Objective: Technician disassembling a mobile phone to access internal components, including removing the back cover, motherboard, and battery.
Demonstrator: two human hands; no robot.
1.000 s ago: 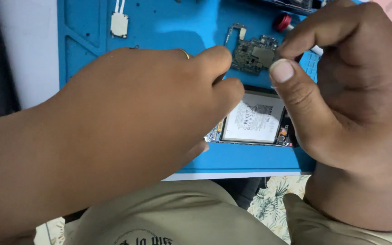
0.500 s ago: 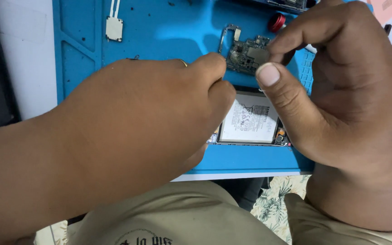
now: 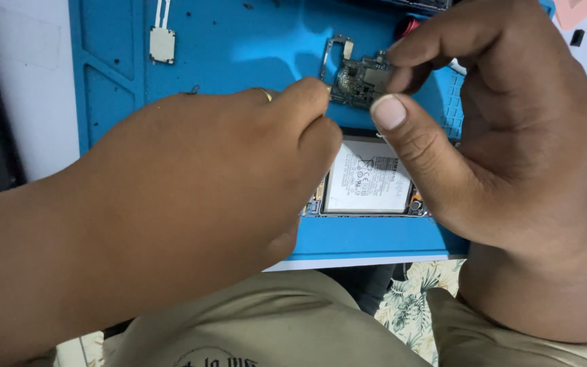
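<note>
A: How are the hands sitting?
B: Right hand (image 3: pixel 504 136) pinches the small circuit board (image 3: pixel 360 80) between thumb and forefinger, lifted over the blue mat (image 3: pixel 253 47). Left hand (image 3: pixel 225 183) is curled, fingertips touching the board's left edge.
A: And the phone?
B: Opened phone (image 3: pixel 368 178), battery showing, lies near, just below the board.

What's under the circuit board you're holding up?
Below the circuit board lies the blue mat, and nearer, the opened phone with its white battery. Both hands cover the phone's sides.
</note>
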